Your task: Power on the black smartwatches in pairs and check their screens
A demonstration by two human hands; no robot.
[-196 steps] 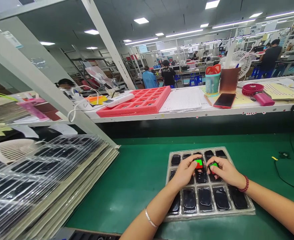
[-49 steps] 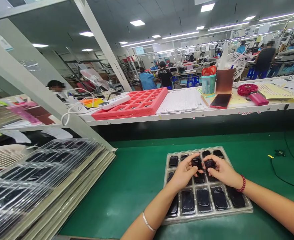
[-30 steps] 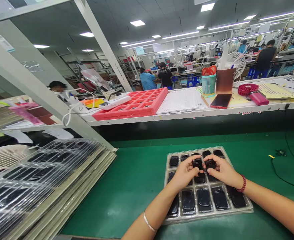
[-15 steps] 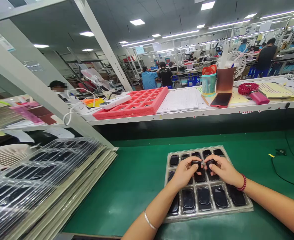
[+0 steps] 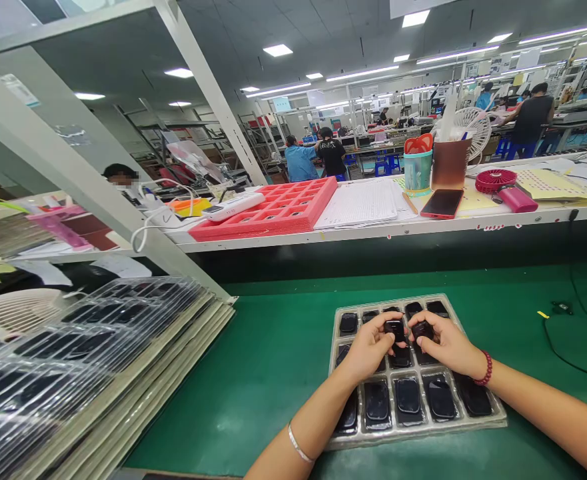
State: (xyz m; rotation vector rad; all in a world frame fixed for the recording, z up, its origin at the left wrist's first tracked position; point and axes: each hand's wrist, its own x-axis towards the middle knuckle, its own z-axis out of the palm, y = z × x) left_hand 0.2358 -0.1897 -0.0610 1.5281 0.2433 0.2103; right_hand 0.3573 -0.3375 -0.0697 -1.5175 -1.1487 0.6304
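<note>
Between the thumb and fingers of my left hand (image 5: 370,343) is a small black rounded device (image 5: 394,329), raised over the tray. Close beside it, my right hand (image 5: 447,340) pinches a second black piece (image 5: 422,330); its kind is hard to make out. Both hands hover above the clear plastic tray (image 5: 408,437), whose compartments hold several black, glossy, rounded-corner devices (image 5: 408,397). My hands cover part of the middle and back rows. The two held pieces look slightly apart.
Stacked trays (image 5: 173,373) with black devices fill the left, with a white fan (image 5: 20,312) on them. On the shelf ahead are a red foam tray (image 5: 293,207), papers (image 5: 358,203), a phone (image 5: 442,203) and a pink fan (image 5: 506,187). A black cable (image 5: 568,347) lies right.
My hands have turned the two black pieces slightly, so more of their dark faces shows, and the pieces look a little farther apart. The tray stays put.
</note>
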